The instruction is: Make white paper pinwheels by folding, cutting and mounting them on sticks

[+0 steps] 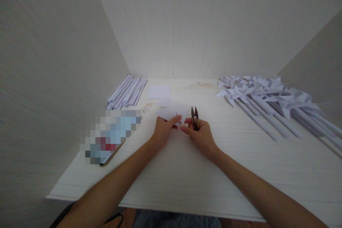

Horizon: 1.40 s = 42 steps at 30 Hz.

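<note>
Near the middle of the table, my left hand [161, 131] is closed on a thin white sheet of paper [173, 109], with the thumb on top. A thin, dark, stick-like piece [178, 117] shows at the left fingertips; its exact kind is too small to tell. My right hand [203, 137] is closed around small scissors [195, 114], their blades pointing away from me and spread apart. The right thumb and fingertip come together beside the stick-like piece. Whether they touch it, I cannot tell.
Rolled paper tubes [128, 91] lie at the back left, beside a square paper stack [159, 91] and small pale pieces [146, 106]. A blurred, phone-like flat object [114, 135] rests at left. Paper pinwheels [256, 91] on paper sticks pile up at right. Walls enclose the table [171, 178].
</note>
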Available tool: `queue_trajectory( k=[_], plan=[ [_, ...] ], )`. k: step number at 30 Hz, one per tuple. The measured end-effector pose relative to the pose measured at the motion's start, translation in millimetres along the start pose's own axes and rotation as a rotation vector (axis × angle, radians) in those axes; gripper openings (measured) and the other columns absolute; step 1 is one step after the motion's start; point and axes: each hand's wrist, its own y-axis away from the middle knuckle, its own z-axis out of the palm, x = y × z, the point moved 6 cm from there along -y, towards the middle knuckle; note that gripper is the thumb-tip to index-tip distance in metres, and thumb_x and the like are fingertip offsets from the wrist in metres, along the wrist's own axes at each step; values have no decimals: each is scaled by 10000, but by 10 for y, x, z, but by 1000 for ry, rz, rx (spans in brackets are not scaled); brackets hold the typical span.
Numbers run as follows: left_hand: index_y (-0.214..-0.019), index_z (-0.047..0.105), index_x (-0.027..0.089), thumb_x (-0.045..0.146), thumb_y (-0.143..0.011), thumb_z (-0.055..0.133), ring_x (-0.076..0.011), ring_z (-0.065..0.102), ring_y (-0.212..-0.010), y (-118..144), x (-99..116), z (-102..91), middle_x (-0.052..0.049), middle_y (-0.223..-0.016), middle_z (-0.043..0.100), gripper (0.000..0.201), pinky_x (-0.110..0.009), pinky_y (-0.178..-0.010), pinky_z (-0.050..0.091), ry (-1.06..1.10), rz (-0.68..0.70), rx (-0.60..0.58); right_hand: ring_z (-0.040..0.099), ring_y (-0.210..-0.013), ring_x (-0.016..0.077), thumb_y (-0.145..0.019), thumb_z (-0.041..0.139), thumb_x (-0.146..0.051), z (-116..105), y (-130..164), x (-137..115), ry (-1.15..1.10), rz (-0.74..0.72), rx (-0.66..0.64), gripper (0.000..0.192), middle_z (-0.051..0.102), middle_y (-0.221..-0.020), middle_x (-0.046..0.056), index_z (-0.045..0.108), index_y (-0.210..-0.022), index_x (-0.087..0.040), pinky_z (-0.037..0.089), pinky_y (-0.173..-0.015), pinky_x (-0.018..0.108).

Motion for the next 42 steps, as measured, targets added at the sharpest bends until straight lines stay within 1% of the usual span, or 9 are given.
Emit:
queue_trajectory(
  k=[5, 10, 19, 23, 27, 30, 32, 35, 42],
  plan=[
    [-632, 627, 117, 222, -513, 701, -81, 509, -510, 9, 8, 5, -11, -615, 617, 175, -168, -408, 380, 0, -8, 3, 255, -355, 41, -619, 640, -367, 7, -12, 0, -61, -12, 18, 232, 346, -410, -93, 557, -642, -151, 178, -362, 214],
    [-635, 622, 119, 224, -517, 702, -82, 508, -515, 27, 2, 34, -14, -625, 614, 177, -166, -408, 390, -19, -3, -24, 259, -357, 42, -614, 641, -332, -11, -14, -9, -34, -41, 28, 205, 345, -409, -91, 535, -594, -157, 186, -360, 214],
    [-620, 613, 131, 241, -511, 702, -86, 500, -506, 19, 18, 16, -8, -613, 608, 178, -174, -407, 381, -39, 24, -8, 261, -364, 48, -632, 630, -356, -1, -9, -13, -13, -36, 14, 221, 341, -411, -90, 533, -609, -159, 196, -370, 217],
    [-640, 621, 134, 242, -506, 708, -110, 537, -548, 14, 22, 6, -19, -639, 631, 193, -200, -457, 419, -75, 29, 12, 274, -368, 53, -633, 625, -368, -10, -12, -8, 18, -47, 25, 226, 343, -409, -88, 546, -622, -156, 207, -376, 220],
    [-716, 621, 152, 222, -508, 707, -143, 591, -695, -20, 59, -46, -31, -750, 660, 236, -230, -592, 475, 66, 27, 91, 293, -375, 51, -623, 628, -356, -14, -7, -6, 60, -56, 28, 218, 373, -430, -82, 551, -633, -153, 217, -377, 217],
    [-739, 612, 148, 224, -530, 685, -137, 593, -696, -66, 80, -122, -35, -769, 660, 234, -225, -591, 480, 217, -12, 161, 293, -370, 46, -611, 633, -333, -6, 2, -4, 67, -48, 29, 203, 378, -430, -83, 540, -619, -152, 209, -364, 211],
    [-723, 606, 137, 226, -542, 674, -126, 587, -658, -99, 96, -157, -36, -748, 657, 213, -221, -574, 478, 261, -26, 158, 282, -358, 40, -603, 639, -324, -5, 4, 1, 26, -34, 44, 202, 367, -421, -88, 532, -617, -154, 193, -349, 205],
    [-700, 604, 128, 214, -534, 679, -115, 575, -625, -139, 102, -173, -29, -700, 649, 201, -221, -570, 475, 244, -38, 91, 254, -333, 31, -580, 658, -315, -24, -4, 17, -120, 20, 91, 214, 350, -397, -100, 520, -626, -158, 157, -324, 195],
    [-650, 622, 122, 246, -511, 698, -90, 532, -531, -130, 32, -102, -20, -621, 623, 201, -201, -476, 419, 50, -92, -51, 192, -296, 9, -517, 680, -210, -150, -65, -4, -547, 89, 189, 202, 287, -346, -132, 500, -600, -172, 96, -295, 160]
  ],
)
